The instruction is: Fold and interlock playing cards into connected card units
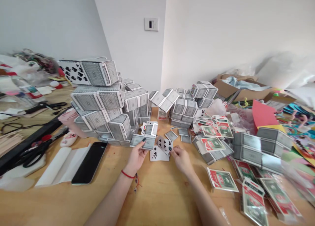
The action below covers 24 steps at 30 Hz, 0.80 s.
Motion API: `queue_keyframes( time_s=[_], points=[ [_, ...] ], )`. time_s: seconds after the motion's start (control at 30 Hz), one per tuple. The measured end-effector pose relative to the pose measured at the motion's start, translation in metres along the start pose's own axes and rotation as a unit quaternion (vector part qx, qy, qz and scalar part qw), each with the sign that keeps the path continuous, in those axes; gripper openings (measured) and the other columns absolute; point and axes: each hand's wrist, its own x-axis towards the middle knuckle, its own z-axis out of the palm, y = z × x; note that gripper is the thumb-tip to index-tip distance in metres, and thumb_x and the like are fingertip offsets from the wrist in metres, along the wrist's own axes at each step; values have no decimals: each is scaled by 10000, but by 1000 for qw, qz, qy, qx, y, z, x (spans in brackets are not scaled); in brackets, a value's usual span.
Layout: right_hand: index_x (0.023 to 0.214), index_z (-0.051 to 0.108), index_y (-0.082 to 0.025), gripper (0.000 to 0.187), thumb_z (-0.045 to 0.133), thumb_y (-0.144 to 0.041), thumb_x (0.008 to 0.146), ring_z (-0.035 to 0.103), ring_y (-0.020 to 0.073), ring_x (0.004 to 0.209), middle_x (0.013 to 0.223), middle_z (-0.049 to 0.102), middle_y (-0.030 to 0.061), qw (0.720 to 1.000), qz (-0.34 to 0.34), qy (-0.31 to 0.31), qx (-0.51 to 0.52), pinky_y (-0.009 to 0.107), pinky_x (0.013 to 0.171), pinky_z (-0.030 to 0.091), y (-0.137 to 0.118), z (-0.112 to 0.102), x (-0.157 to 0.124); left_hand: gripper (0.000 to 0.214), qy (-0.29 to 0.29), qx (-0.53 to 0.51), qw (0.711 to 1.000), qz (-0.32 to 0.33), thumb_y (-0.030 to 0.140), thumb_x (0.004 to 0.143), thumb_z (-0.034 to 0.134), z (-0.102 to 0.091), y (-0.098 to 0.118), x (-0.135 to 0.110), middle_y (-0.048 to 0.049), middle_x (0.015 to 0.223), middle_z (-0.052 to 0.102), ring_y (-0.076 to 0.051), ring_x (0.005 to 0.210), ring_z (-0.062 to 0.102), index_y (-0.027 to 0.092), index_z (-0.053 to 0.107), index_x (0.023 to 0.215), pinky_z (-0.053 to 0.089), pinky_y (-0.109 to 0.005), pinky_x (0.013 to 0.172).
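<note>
A left stack and a right stack of card blocks already stand, while the piece in hand looks unfinished. Mid-table, the left hand pinches grey-patterned cards; the right hand pinches a bare clubs card, overlapping another face-up card.

Cards are hiding some fingers of the left hand. The near edge is cutting off both forearms. At far right, a plastic bag is looking blurred.
</note>
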Motion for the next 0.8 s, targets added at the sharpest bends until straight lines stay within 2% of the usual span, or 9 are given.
queue_keyframes(
  time_s=[0.13,0.23,0.33,0.47,0.6,0.8],
  points=[
    [520,511,-167,350,423,-386,779,481,141,543,564,501,26,999,-5,34,29,234,509,371,-5,-1,-3,142,22,-38,998,-39,31,759,473,2,4,-1,-41,660,668,-110,550,625,103,595,769,507,-166,466],
    [673,549,-161,278,478,-417,756,439,115,438,528,481,-5,990,27,35,135,223,414,360,-10,-3,-6,149,28,-58,997,-46,45,779,456,1,5,-1,-39,658,668,-105,544,626,104,584,733,505,-157,457],
    [857,507,-167,274,512,-421,752,449,96,377,559,513,-24,951,52,13,305,218,357,383,-21,-5,-10,161,22,-64,997,-48,45,789,441,1,5,-1,-36,655,669,-101,536,625,101,585,746,501,-153,446],
    [786,431,-184,238,568,-373,741,480,85,346,574,566,-28,902,50,-26,428,212,340,407,-37,-6,-17,163,16,-50,997,-47,41,787,439,1,5,-1,-43,668,673,-108,550,629,97,592,792,512,-163,463],
    [809,433,-179,227,573,-348,750,502,81,349,578,588,-26,886,49,-53,458,198,340,413,-42,0,-20,165,21,-44,998,-39,30,775,453,1,3,0,-35,651,668,-105,546,626,101,598,806,515,-163,484],
    [825,418,-179,222,545,-354,773,510,75,361,588,589,-25,896,42,-55,438,195,360,422,-41,2,-21,161,16,-37,999,-33,26,764,472,1,2,0,-39,661,668,-105,546,623,101,606,813,508,-164,477]
  ],
)
